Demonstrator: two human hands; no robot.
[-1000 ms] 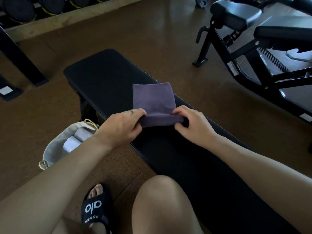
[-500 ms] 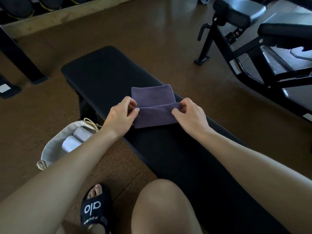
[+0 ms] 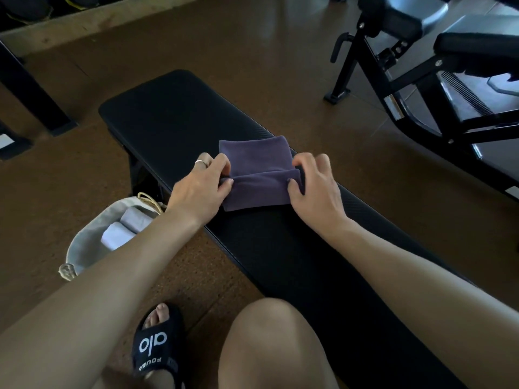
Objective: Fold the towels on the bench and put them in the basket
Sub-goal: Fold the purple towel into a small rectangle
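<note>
Both forearms are bare, no sleeves showing. The left hand (image 3: 200,184) wears a thin silver ring (image 3: 202,163) on one finger, toward its 12 o'clock edge. At 7 o'clock, a black open-toe slide sandal (image 3: 157,346) carries white "alo" lettering across its strap.

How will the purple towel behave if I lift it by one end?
The towel is probably floppy: it bends softly where both hands pinch its fold. It looks thin and light, so it would likely droop and unfold rather than hold shape.
</note>
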